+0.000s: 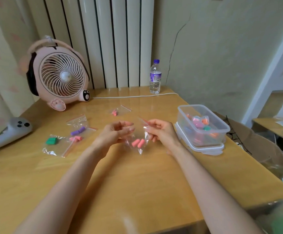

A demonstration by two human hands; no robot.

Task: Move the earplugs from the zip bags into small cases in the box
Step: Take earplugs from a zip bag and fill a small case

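Pink fan [59, 76]. Yellow-brown wood table [137, 174]. Clear box [203, 125]. Bottle [155, 76] with purple cap and label. Pink earplugs [138, 143] in clear red-zip bag [139, 132]. Purple earplugs [78, 130]. Green earplugs [51, 141].

Catalogue of the person at the table, arms only in sight.

1. The left forearm [66, 183]: bare along all its visible length, slim, smooth.
2. The right forearm [209, 183]: bare likewise, down to a narrow wrist.
3. The left hand [115, 132]: bare, with slender fingers; the nails show as pale and faintly shiny.
4. The right hand [161, 130]: bare, with slender fingers; the thumbnail is longish and glossy, catching the light.

Finer nail detail is too blurred to tell.
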